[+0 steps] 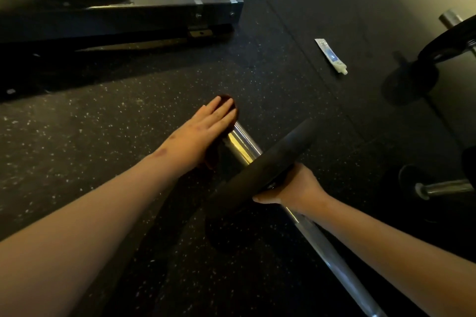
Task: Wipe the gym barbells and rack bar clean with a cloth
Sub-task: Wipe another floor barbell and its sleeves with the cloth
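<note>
A chrome barbell point(240, 145) lies on the dark speckled floor, running from the centre to the bottom right, with a black weight plate point(265, 170) on its sleeve. My left hand point(206, 128) lies flat with straight fingers on a dark brown cloth point(230, 100) that covers the end of the sleeve. My right hand point(293, 185) grips the bar just behind the plate, its fingers hidden by the plate.
A dark steel rack base beam point(154, 10) crosses the upper left. A small white tube point(331, 55) lies on the floor at upper right. Another loaded barbell point(443, 41) and a dumbbell point(438, 185) sit at the right edge.
</note>
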